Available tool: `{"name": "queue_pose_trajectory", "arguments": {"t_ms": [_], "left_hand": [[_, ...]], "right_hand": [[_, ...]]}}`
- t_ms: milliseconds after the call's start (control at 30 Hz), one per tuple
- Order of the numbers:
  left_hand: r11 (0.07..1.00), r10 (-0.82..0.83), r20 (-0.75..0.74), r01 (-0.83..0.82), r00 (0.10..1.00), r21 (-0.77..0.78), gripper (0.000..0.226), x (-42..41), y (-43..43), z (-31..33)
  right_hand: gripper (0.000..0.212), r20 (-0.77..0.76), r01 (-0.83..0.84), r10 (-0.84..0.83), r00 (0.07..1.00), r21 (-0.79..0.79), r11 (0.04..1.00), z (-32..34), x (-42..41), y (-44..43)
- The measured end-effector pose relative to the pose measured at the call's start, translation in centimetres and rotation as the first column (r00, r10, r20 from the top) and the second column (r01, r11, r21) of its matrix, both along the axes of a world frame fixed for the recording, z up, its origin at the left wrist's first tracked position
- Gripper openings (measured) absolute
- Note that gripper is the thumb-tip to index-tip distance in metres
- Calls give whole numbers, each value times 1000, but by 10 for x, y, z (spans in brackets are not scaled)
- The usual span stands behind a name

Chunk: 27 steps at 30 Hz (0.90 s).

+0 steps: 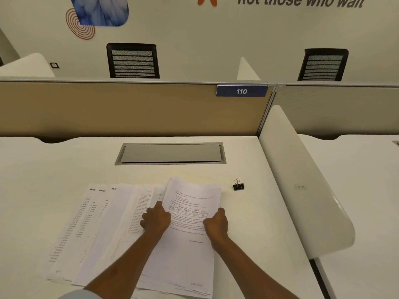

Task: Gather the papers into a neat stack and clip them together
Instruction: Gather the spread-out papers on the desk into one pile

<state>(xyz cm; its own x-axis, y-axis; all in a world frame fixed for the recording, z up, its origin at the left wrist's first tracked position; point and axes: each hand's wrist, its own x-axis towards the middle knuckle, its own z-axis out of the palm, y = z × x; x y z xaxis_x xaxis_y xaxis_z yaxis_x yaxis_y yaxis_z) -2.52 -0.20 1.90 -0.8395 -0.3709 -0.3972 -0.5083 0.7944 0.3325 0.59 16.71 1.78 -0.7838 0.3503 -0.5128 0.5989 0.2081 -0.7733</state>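
Observation:
A small stack of printed papers [190,195] lies on the white desk, its far end lifted slightly. My left hand [155,219] grips the stack's left edge and my right hand [216,223] grips its right edge. Several more printed sheets [86,223] are fanned out flat to the left, partly under the stack and my left forearm. A black binder clip [238,185] with its wire handles up sits alone on the desk, to the right of the papers and apart from both hands.
A grey cable hatch [170,153] is set into the white desk [54,169] behind the papers. A tan partition [108,108] with a "110" label closes the back. A white curved divider [302,190] borders the right side.

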Motion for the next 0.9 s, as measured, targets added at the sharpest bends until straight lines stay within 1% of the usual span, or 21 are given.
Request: {"name": "queue_pose_trajectory", "arguments": {"t_ms": [33,67,133,167,200,233,300,333,400,500,600,667,733,800,833,900], "left_hand": [[1000,0,-25,0,1000,23,37,0,-2,-1],[999,11,-43,-9,999,48,37,1,-3,-1],[997,40,-53,-36,998,65,46,1,-4,-2],[998,41,-42,-39,998,52,49,2,-5,-2],[999,32,-23,-32,999,22,47,4,-6,-2],[1000,17,-3,-17,1000,-17,40,5,-6,-2],[995,-1,33,4,999,-100,24,7,-7,0],[992,13,51,-7,999,-128,21,8,-7,0],[990,57,80,-46,995,-135,16,8,-6,2],[991,61,98,-48,993,-122,19,5,-8,3],[990,83,83,-73,993,-120,30,1,-12,5],[993,93,67,-87,993,-81,33,-1,-15,4],[996,92,26,-92,995,0,33,-2,-20,1],[990,110,-47,-104,993,99,34,-1,-24,-2],[983,126,-79,-114,989,147,38,0,-26,-2],[962,190,-99,-165,977,216,54,-2,-28,-3]], "right_hand": [[33,9,-12,11,1000,32,999,1,0,-1],[35,32,-37,34,999,104,994,2,0,-3],[40,119,-112,82,989,269,957,6,0,-7],[42,156,-140,95,983,309,941,8,0,-8],[43,177,-158,104,979,324,933,10,1,-10],[42,187,-173,116,975,324,930,11,1,-11],[40,185,-188,135,973,306,933,11,0,-13],[40,178,-189,140,974,296,936,10,0,-13],[40,156,-170,130,979,280,945,10,0,-13],[42,120,-136,110,987,234,963,9,1,-14],[42,72,-94,83,994,169,981,9,0,-15],[42,60,-80,73,996,133,988,7,-1,-17],[41,57,-73,69,996,67,995,7,-1,-18],[42,65,-37,38,997,-21,999,9,0,-18],[42,71,-12,16,997,-63,998,9,0,-18],[39,80,42,-32,996,-129,991,8,-2,-19]]}}
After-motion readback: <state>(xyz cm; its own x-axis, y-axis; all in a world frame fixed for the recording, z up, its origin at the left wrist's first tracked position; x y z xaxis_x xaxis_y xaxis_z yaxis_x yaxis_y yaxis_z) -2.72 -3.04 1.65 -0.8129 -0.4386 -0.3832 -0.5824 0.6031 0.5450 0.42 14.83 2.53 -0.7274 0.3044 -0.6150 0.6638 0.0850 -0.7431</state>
